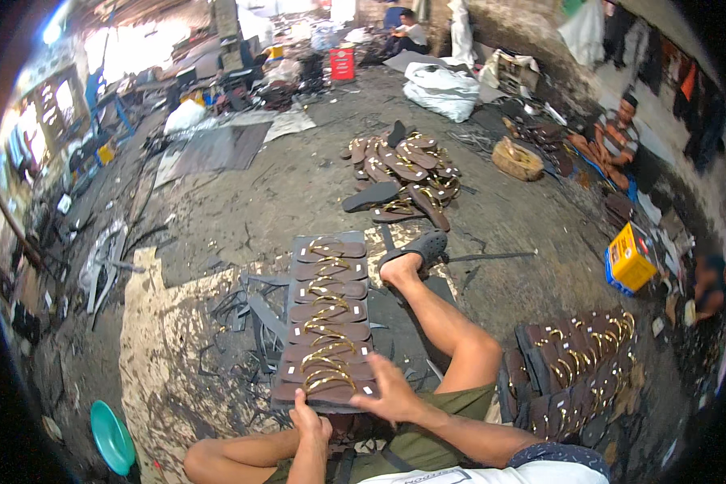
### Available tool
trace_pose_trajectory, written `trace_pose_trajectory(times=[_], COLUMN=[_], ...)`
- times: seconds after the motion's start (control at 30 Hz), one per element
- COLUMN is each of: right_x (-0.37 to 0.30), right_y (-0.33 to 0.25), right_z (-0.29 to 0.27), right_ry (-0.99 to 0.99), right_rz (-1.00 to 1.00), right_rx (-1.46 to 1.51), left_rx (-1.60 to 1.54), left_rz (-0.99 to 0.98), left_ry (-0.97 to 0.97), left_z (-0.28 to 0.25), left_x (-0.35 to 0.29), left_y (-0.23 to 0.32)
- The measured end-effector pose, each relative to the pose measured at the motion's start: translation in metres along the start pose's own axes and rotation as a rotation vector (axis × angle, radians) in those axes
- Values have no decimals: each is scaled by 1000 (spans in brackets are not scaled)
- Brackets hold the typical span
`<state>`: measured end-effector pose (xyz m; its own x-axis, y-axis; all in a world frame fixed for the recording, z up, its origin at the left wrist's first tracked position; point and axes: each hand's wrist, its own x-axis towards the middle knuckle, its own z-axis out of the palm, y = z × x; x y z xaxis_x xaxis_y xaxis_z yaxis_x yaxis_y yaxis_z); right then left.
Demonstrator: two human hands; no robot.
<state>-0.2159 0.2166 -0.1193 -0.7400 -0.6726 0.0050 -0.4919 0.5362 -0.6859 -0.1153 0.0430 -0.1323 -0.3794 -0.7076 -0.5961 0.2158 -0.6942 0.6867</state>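
Note:
A column of brown sandals [328, 311] with gold straps lies crosswise on a dark sheet [302, 246] in front of me, toes and heels alternating to the sides. My left hand [309, 421] is closed at the near edge of the closest sandal [319, 393], thumb up against it and the other fingers curled, partly hidden. At that sandal's right end is my right hand [394, 393], its fingers stretched out and apart, touching or just over the sole. Small white labels show on the soles.
Beyond the column lies a heap of sandals [403, 165]; more stand in rows [577, 363] at my right. A yellow and blue box [629, 258], a wicker basket [517, 159] and a green basin [112, 437] are around. Dark offcuts [266, 319] litter the floor. Another person [617, 137] sits at far right.

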Motion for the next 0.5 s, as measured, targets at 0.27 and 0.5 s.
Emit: trace_pose_trajectory(times=[0.27, 0.5], right_x=[113, 234], right_y=[20, 76], right_z=[9, 2], right_ry=[-706, -1320], right_rz=[-286, 74], right_rx=[-346, 317], left_rx=[340, 1676], left_rz=[302, 1212], left_ry=[-60, -481], left_z=[-2, 67], left_x=[23, 84], left_y=[8, 32])
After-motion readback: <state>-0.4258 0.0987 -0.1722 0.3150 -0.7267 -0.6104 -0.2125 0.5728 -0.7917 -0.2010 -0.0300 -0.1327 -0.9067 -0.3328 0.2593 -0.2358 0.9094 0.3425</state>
